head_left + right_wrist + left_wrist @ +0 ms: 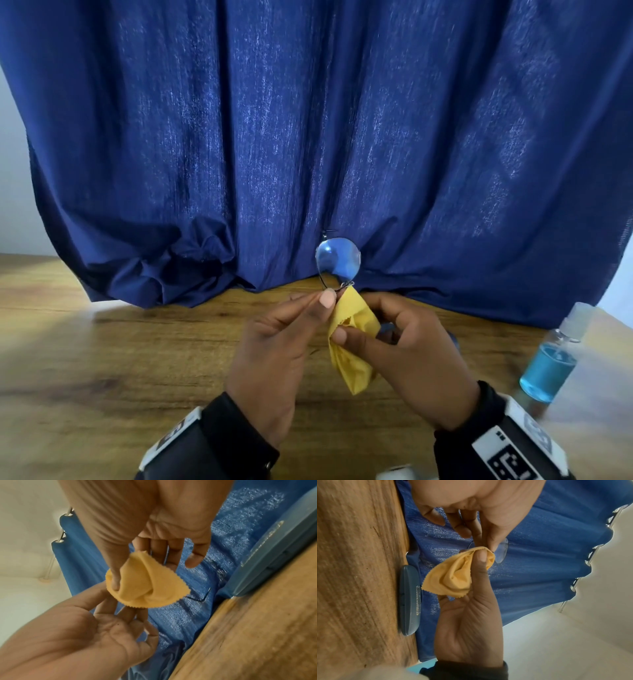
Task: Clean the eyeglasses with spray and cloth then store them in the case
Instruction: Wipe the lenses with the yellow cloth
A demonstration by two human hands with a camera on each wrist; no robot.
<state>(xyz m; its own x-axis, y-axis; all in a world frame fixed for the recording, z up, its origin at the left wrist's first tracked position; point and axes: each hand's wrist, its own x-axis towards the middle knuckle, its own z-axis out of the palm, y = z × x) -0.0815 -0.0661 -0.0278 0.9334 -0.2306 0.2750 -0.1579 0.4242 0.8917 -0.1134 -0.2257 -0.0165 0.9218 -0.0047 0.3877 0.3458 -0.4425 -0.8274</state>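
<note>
The eyeglasses (337,260) are held up above the table, one round lens standing clear of the hands. My left hand (327,296) pinches the thin frame just below that lens. My right hand (349,334) grips a folded yellow cloth (352,342), thumb on top. The cloth is wrapped over the lower part of the glasses and hides it. The left wrist view has the lens (502,551) beside the cloth (453,577). A dark temple arm (205,596) pokes out below the cloth (145,585) in the right wrist view. The blue case (409,599) lies shut on the table beyond the hands.
A clear spray bottle (548,366) of blue liquid stands on the wooden table (137,359) at the right. A dark blue curtain (308,137) hangs behind and bunches onto the table's far edge. The case (281,545) lies against the curtain.
</note>
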